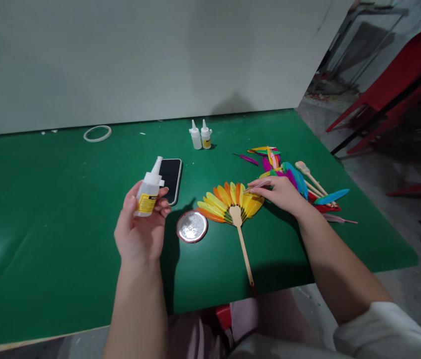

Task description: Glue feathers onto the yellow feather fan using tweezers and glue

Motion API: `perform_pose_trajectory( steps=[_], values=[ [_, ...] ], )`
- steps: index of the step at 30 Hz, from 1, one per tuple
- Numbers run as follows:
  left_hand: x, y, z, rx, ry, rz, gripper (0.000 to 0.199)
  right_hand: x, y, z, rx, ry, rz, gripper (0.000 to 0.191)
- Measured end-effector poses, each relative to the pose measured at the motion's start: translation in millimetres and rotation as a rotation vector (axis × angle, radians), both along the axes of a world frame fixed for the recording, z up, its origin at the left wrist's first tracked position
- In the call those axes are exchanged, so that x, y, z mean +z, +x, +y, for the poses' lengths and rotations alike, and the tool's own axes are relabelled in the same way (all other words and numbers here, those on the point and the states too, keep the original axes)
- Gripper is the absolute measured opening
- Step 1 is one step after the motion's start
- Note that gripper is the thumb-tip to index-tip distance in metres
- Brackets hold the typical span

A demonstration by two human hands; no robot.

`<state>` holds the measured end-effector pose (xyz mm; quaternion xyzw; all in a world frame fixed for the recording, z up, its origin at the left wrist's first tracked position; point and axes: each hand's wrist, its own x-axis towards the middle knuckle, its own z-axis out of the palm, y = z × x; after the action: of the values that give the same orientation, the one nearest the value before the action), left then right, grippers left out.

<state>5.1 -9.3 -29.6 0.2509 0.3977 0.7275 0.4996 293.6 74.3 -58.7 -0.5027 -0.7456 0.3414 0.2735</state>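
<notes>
My left hand [141, 229] is wrapped round a glue bottle [148, 197], white with a yellow label, its nozzle pointing up above the table. At the right side of a feather fan [228, 198], my right hand [283, 192] is closed on a thin pinkish tool [258, 186] whose kind is hard to make out; its tip lies over the feathers. The fan lies flat, with yellow and orange feathers spread round a wooden paddle-shaped handle [244, 249]. Left of the fan sits a round shiny lid [192, 227] with a red rim.
Behind my left hand lies a phone [173, 179]. Two small glue bottles [201, 137] stand farther back, and a tape ring [97, 133] lies at the back left. Coloured feathers [292, 174] and wooden handles [313, 179] are heaped right. Red chairs [400, 85] stand beyond the green table [64, 239].
</notes>
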Motion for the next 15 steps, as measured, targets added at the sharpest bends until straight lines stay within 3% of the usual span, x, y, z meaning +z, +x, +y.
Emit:
perform_pose_trajectory(
  steps=[15],
  values=[
    [0.1,-0.8,0.0,0.004,-0.002,-0.003,0.028,0.6,0.3,-0.3,-0.013,0.004,0.014,0.017]
  ],
)
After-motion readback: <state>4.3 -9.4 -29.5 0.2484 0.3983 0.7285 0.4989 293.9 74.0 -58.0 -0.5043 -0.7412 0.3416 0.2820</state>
